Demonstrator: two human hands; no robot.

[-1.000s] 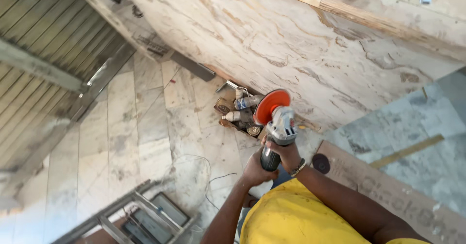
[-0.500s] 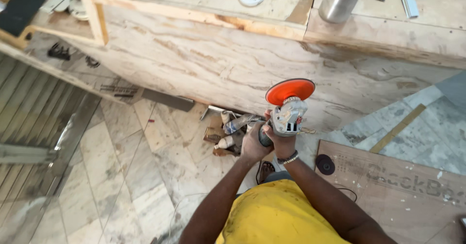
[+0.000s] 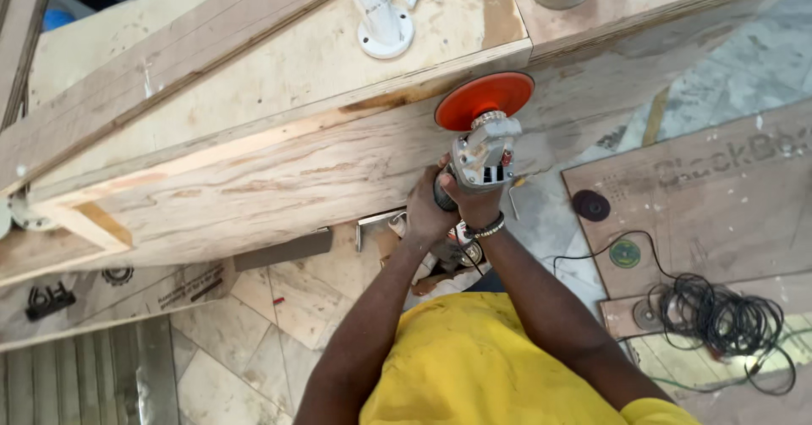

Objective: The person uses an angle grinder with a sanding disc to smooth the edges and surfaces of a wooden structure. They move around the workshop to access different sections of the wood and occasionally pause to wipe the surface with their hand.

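Both hands now hold one grinder (image 3: 482, 159) up against the face of the plywood desk (image 3: 254, 180); half a second ago its orange disc (image 3: 484, 99) hung lower, off the top edge, so it has been raised to the board's rim. Left hand (image 3: 425, 209) and right hand (image 3: 474, 205) have their fingers closed round the grinder's body. Beyond: one cable coil (image 3: 719, 315), two loose discs (image 3: 590, 205) on the floor board, one white flange (image 3: 382, 27) on the desk.

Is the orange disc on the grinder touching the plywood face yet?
Cannot tell. In the head view the orange disc overlaps the edge of the plywood face, but seen from above, no contact line or gap shows. Both hands grip the grinder.
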